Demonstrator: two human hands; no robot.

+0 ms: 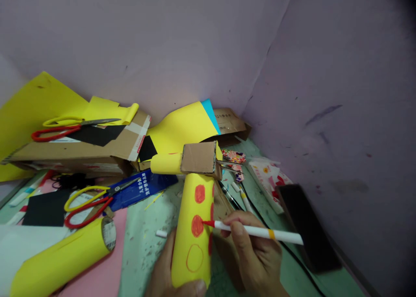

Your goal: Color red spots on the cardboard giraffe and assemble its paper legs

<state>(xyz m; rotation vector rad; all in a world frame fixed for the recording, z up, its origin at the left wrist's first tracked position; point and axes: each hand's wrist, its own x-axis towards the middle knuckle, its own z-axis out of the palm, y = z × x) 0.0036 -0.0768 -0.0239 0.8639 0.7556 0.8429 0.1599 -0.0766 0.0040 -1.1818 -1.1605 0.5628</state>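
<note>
My left hand [173, 279] wraps round the bottom of an upright yellow paper tube [195, 219], thumb across its lower edge. Orange circles are drawn on the tube; two are filled in, the lowest is only an outline. A cardboard piece [198, 157] and a short yellow roll [165, 163] sit across its top. My right hand [256, 253] pinches a white marker [260, 233] with a red tip. The tip touches the tube beside the middle filled circle.
Another yellow-wrapped tube [61, 258] lies at lower left on pink paper. Two pairs of red-and-yellow scissors [91, 199] [65, 126], cardboard [84, 147], black paper and yellow sheets crowd the left. A black object [305, 227] and a cable lie right, near the purple wall.
</note>
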